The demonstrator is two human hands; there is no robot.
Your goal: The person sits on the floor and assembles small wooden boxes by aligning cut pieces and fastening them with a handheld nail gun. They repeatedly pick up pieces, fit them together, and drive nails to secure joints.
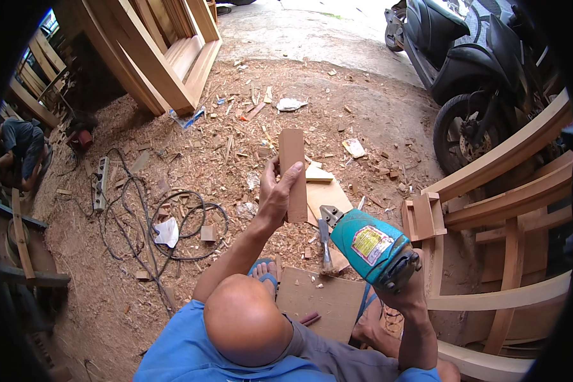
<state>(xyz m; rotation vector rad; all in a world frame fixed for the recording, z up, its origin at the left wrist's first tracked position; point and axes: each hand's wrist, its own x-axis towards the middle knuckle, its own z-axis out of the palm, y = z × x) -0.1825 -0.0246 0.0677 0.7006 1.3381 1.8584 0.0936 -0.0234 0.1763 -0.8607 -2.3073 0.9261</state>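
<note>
My left hand (277,191) grips a flat reddish-brown wooden block (292,159), thumb across its face and fingers behind. In my right hand (407,290) is a teal handheld power tool (365,242) with a pale label and a metal front end; its exact kind is unclear. That metal end points up and left toward the block's lower end, with a small gap between them. A chisel-like tool (325,247) stands just left of the power tool. Below it lies a brown board (318,296) between my feet, bearing dark reddish sticks (309,318).
Wood shavings and offcuts cover the ground. A coiled black cable (188,193) and a power strip (100,184) lie left. Wooden frames stand upper left (191,89) and right (509,181). A motorbike (468,95) is parked upper right. Another person (24,149) crouches far left.
</note>
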